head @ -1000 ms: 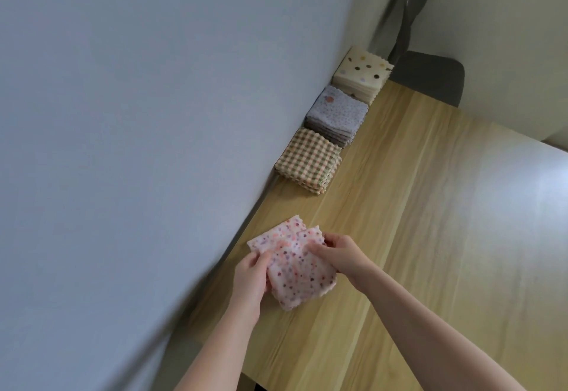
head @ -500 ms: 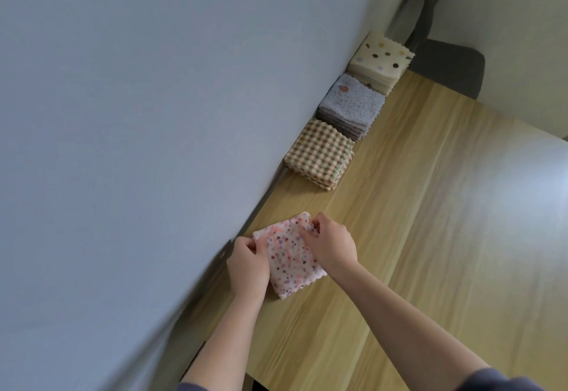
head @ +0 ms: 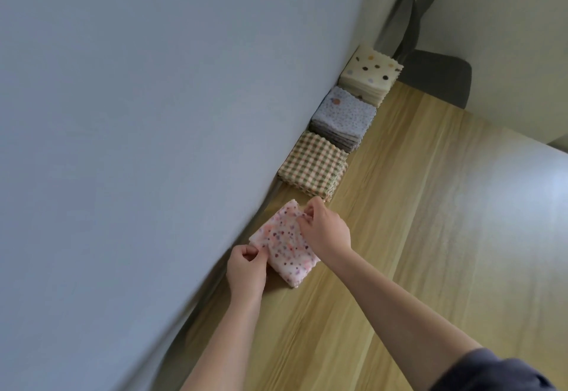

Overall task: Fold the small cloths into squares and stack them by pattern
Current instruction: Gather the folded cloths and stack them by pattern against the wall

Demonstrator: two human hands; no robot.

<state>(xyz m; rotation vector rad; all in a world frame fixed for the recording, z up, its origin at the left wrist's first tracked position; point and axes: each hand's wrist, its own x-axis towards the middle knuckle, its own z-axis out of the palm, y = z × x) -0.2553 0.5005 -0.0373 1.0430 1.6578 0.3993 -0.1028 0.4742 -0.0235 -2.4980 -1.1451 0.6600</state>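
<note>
A pink cloth with small coloured dots lies folded on the wooden table, close to the wall. My left hand pinches its near left corner. My right hand pinches its far edge, fingers curled onto the fabric. Beyond it, three folded stacks line the wall: a checked stack, a grey-blue floral stack, and a cream stack with large dots.
A grey-blue wall runs along the table's left side. A dark chair stands past the table's far end. Bare wood stretches to the right of the stacks.
The pink cloth has gone from being held up in both hands to lying folded on the table nearer the wall and the checked stack. Both hands followed it.
</note>
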